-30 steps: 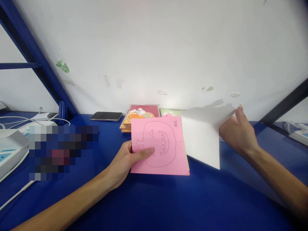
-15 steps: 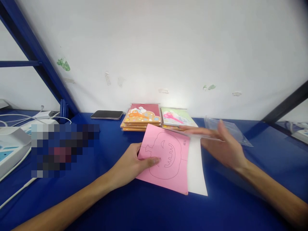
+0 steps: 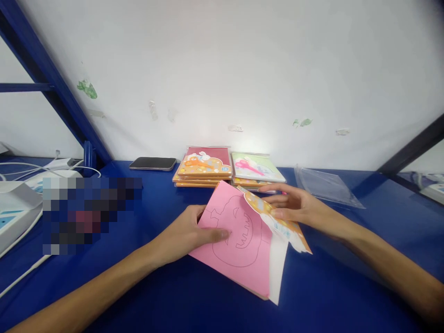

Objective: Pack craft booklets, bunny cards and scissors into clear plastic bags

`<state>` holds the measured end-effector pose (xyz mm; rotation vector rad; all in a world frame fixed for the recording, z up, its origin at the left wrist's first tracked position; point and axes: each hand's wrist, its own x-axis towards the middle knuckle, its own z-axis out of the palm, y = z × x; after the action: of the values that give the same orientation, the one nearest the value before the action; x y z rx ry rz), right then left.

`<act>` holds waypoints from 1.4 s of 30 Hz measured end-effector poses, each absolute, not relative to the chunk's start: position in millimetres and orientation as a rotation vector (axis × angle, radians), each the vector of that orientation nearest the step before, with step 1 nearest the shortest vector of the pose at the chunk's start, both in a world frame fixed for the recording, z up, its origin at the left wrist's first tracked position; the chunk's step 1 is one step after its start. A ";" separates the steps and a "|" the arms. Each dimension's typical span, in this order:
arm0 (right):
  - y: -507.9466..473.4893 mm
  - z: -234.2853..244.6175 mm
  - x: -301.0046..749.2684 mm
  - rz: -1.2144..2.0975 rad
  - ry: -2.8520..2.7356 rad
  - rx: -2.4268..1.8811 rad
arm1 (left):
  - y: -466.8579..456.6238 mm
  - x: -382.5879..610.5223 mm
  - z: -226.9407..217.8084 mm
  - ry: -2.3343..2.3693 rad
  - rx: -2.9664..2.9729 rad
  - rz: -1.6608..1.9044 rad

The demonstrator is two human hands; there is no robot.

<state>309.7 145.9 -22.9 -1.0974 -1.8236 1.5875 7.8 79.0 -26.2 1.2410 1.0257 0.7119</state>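
My left hand (image 3: 194,233) grips a stack of pink paper (image 3: 224,259), thumb on top and the other fingers underneath. A jack-o'-lantern outline is printed on the top sheet. From under the pink paper, a white sheet (image 3: 278,268) sticks out on the right. My right hand (image 3: 291,206) pinches an orange printed card (image 3: 258,203) with a white, wavy edge, tilted over the stack's right side. A small bit of pink shows by the right fingers; what it belongs to is hidden.
Behind the hands, packaged craft sets lie in two piles: one topped with orange scissors (image 3: 197,162), the other with pink scissors (image 3: 248,165). A clear plastic sleeve (image 3: 328,187) lies at right. At left are a phone (image 3: 153,163), white power strips (image 3: 17,208) and cables.
My right hand has come off the clear sleeve, which stays on the table, and now holds the orange card over the pink paper. The stack has tilted slightly in my left hand.
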 end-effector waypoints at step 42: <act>112.4 -31.1 278.0 1.679 -1.469 -0.821 | 61.9 20.5 -50.9 1.089 1.927 1.137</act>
<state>278.0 112.4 -31.1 -0.8215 -1.4693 1.6786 20.5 61.9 -50.9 1.9268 1.0894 1.1374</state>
